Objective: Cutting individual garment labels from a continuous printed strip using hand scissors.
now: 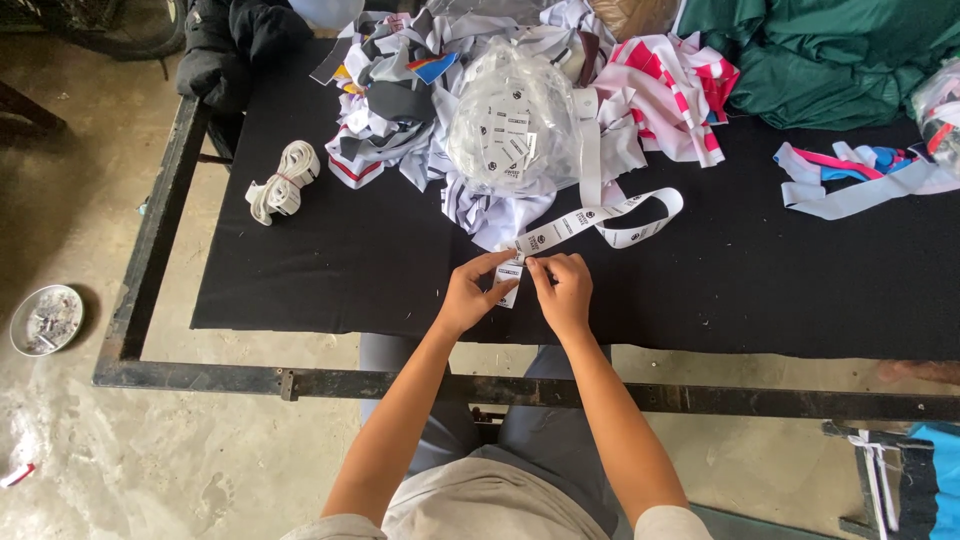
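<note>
At lower centre of the frame, a small white label [509, 283] is pinched between thumb and fingertips of the left hand [466, 298] and the right hand [565, 292], both closed on its upper end, just above the near edge of the black table [330, 270]. The label is judged light, thin and limp; it is best held at an edge, close to the joint with the printed white ribbon [610, 218], which is looped just beyond. Further up, a clear bag of labels [512, 130] is seen resting on mixed fabric scraps [400, 100]. A white elastic bundle [283, 182] is placed at upper left, green cloth [830, 50] at upper right.
</note>
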